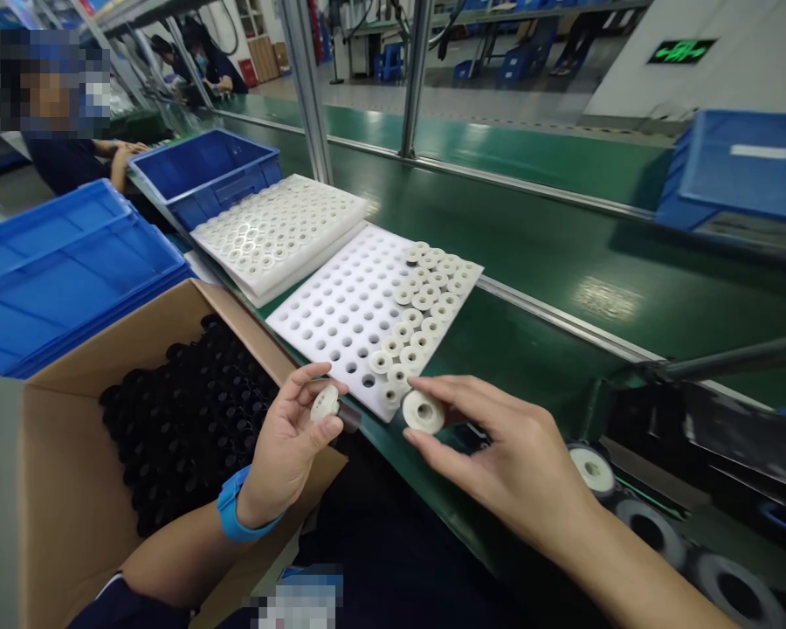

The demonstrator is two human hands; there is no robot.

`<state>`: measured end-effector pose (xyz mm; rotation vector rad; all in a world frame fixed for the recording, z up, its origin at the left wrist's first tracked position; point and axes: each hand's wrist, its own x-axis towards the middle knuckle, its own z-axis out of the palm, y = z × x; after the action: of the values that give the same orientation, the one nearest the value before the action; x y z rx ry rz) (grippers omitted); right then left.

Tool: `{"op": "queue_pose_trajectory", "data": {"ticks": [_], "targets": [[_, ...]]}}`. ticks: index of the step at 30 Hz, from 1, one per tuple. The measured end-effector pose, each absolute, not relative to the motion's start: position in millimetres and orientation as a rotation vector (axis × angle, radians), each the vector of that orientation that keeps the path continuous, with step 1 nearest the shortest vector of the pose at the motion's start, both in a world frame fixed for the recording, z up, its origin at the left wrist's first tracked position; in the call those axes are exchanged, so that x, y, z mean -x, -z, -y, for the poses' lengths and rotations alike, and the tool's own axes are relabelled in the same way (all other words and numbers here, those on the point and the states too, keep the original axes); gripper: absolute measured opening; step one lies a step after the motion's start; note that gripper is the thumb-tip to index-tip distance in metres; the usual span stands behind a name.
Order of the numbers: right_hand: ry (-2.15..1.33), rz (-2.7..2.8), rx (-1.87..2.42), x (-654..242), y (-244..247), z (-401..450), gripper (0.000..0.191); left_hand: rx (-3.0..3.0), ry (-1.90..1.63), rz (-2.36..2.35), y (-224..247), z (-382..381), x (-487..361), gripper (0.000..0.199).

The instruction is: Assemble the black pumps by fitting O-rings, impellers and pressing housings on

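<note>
My left hand [294, 441], with a blue band at the wrist, pinches a small white round part [326, 403] that has a dark stem-like piece behind it. Between the thumb and fingers of my right hand [491, 428] is a white disc with a centre hole [424, 411], held face up toward me. Just beyond both hands lies a white foam tray [331, 301] with rows of holes. Similar white discs [411, 336] fill its right side, while the holes on its left show bare. The undersides of both held parts are hidden.
An open cardboard box [58, 489] of black parts [183, 419] stands at left. Behind are a stacked foam tray [281, 227], blue bins [203, 170] and a co-worker [65, 140]. Machinery with rollers [655, 533] sits at right, a metal post [305, 87] beyond.
</note>
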<state>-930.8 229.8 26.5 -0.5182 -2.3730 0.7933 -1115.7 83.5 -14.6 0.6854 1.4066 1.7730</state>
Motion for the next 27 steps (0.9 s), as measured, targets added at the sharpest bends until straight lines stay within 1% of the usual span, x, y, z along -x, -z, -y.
{"op": "queue_pose_trajectory", "data": {"ticks": [4,7,10,14,17,20,25,27], "targets": [[-0.594,2.359,0.653,882.7,-41.8,-204.8,0.032,-0.926,-1.566,-1.406,21.2,-93.0,1093.6,0.057],[-0.508,2.350,0.730,854.3,-43.1,-189.8,0.035,-1.063,-1.411,-1.343,24.8,-104.4,1074.7,0.059],[-0.453,2.320,0.879,828.4,-35.4,-181.7,0.040,-1.185,-1.287,-1.290,27.3,-118.3,1059.2,0.059],[-0.397,2.221,1.148,800.5,-14.0,-178.6,0.037,-1.334,-1.111,-1.206,29.1,-136.7,1044.8,0.056],[-0.403,2.234,1.198,791.4,3.9,-178.2,0.035,-1.415,-1.065,-1.213,30.1,-147.7,1038.2,0.054],[-0.399,2.256,1.159,788.1,16.0,-178.5,0.035,-1.520,-1.066,-1.257,31.6,-156.2,1034.9,0.047],[-0.366,2.332,1.214,778.0,19.5,-182.3,0.039,-1.716,-0.980,-1.230,35.6,-166.5,1034.4,0.041],[-0.294,2.377,1.203,775.9,20.3,-185.6,0.038,-1.835,-0.969,-1.206,36.9,-169.7,1034.5,0.039]]}}
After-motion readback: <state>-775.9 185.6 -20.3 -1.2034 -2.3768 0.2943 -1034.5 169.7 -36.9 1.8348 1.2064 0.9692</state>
